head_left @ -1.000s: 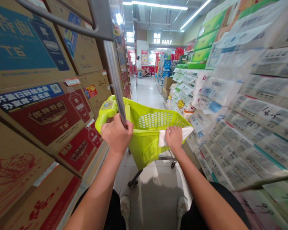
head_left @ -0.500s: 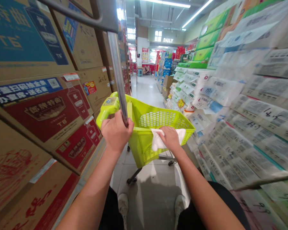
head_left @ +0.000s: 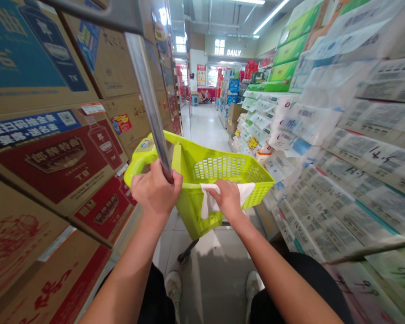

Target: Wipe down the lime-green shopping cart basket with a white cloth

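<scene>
My left hand [head_left: 157, 188] is wrapped round a metal pole [head_left: 148, 90], which leans across the near side of a lime-green shopping cart [head_left: 189, 211]. A dark grey plastic piece [head_left: 118, 18] caps the pole's upper end. My right hand [head_left: 227, 195] presses a white cloth [head_left: 208, 203] over the cart basket's near rim, thumb on the outer side and fingers over the top. Part of the cloth hangs down the perforated side wall. The cart's handle [head_left: 137, 157] is at the left, beside my left hand.
Stacked cardboard boxes [head_left: 54, 157] rise close on the left. Packs of paper tissue [head_left: 354, 180] are piled high on the right. A tiled aisle [head_left: 205, 121] runs ahead between them. My shoes stand on the floor [head_left: 216, 279] below the cart.
My right hand and the cloth have slid left along the basket rim. The pole, my left hand and the cart handle have shifted slightly left in view.
</scene>
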Action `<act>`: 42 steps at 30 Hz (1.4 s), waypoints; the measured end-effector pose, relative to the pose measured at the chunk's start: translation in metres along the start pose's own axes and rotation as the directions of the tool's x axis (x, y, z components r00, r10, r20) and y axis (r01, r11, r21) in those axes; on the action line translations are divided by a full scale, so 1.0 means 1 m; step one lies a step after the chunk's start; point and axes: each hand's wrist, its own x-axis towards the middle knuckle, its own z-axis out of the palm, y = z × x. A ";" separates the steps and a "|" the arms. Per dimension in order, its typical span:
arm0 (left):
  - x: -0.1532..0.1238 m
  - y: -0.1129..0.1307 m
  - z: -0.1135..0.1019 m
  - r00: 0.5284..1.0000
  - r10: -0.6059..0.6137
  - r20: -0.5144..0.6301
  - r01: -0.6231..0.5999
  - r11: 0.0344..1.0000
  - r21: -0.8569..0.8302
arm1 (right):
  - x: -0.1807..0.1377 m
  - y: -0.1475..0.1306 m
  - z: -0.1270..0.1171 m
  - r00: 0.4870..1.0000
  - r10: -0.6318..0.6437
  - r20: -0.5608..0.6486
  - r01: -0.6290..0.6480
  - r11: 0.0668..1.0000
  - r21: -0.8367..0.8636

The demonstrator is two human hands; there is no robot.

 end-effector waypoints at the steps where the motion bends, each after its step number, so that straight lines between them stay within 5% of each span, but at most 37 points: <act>1: 0.000 -0.002 -0.001 1.000 -0.003 0.003 0.003 1.000 0.001 | -0.001 0.002 -0.002 1.000 -0.019 0.015 0.019 1.000 0.011; 9: 0.015 -0.020 0.003 1.000 -0.008 0.023 0.006 0.997 0.072 | -0.015 0.095 -0.023 0.993 0.037 0.108 -0.011 0.973 -0.231; 13: 0.018 -0.022 0.006 0.999 -0.040 0.017 0.038 0.997 0.073 | -0.014 0.113 -0.029 0.978 0.104 0.179 -0.045 0.950 -0.309; 17: 0.017 -0.019 0.007 0.994 -0.109 -0.015 0.109 0.994 0.030 | -0.007 0.095 -0.027 0.966 0.148 0.211 -0.073 0.942 -0.327; 21: 0.014 -0.013 0.006 0.988 -0.146 -0.046 0.146 0.989 -0.011 | 0.006 0.047 -0.019 0.964 0.088 0.252 -0.030 0.974 -0.225; 25: 0.009 -0.002 0.008 0.991 -0.124 -0.055 0.123 0.992 -0.035 | 0.020 -0.008 -0.007 0.981 0.029 0.190 -0.011 0.996 -0.093; 29: 0.006 0.009 0.013 0.996 -0.076 -0.052 0.074 0.996 -0.041 | 0.031 -0.023 -0.006 0.980 -0.030 0.197 0.040 0.998 -0.048; 35: 0.011 0.015 0.024 1.000 -0.001 -0.003 0.001 1.000 0.009 | 0.034 0.019 -0.015 0.967 -0.041 0.252 0.062 0.995 -0.077; 42: 0.025 0.002 0.035 1.000 -0.021 0.012 0.020 0.999 0.033 | 0.016 0.124 -0.029 0.942 0.137 0.308 -0.056 0.964 -0.259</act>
